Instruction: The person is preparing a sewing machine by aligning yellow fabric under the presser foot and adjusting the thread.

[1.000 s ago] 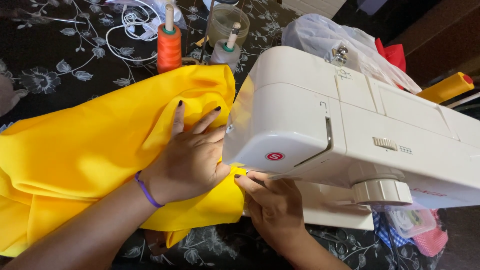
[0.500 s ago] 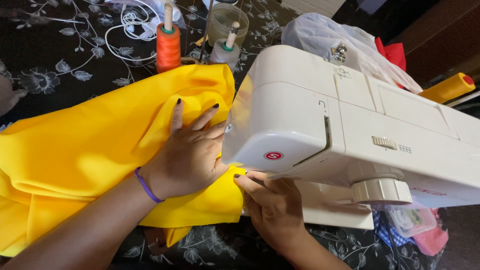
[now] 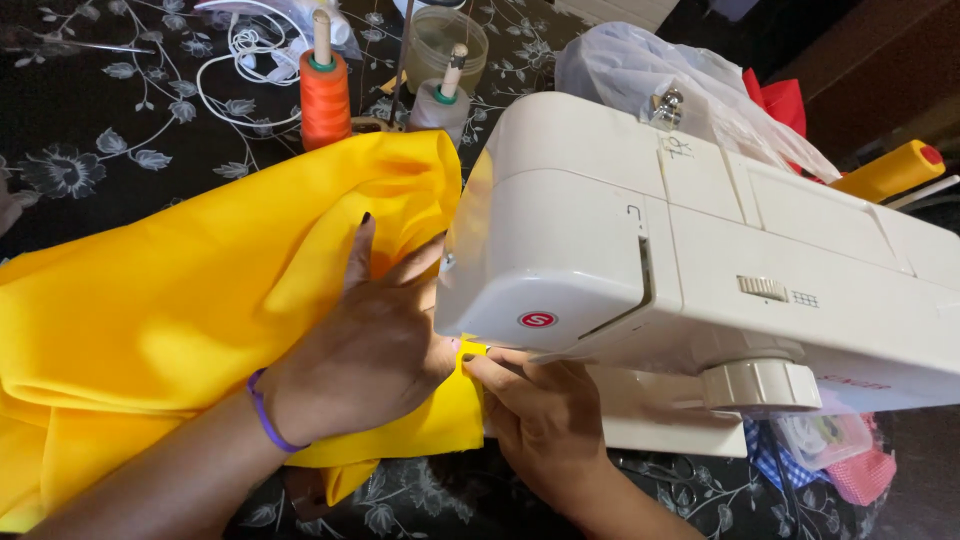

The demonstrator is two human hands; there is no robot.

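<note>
A cream sewing machine (image 3: pixel 700 250) fills the middle and right of the head view. Bright yellow fabric (image 3: pixel 170 290) spreads from its needle end to the left. My left hand (image 3: pixel 365 350) lies flat on the fabric beside the machine head, fingers spread, with a purple band at the wrist. My right hand (image 3: pixel 540 410) is in front of the machine and pinches the yellow fabric's edge just below the machine head. The needle area is hidden behind the machine body.
An orange thread cone (image 3: pixel 325 95) and a grey thread cone (image 3: pixel 440 100) stand behind the fabric, with a round clear container (image 3: pixel 445 35) and a white cord (image 3: pixel 245 60). A clear plastic bag (image 3: pixel 680 90), red cloth (image 3: pixel 785 100) and a yellow spool (image 3: pixel 890 170) lie behind the machine. The tablecloth (image 3: pixel 100 120) is black with flowers.
</note>
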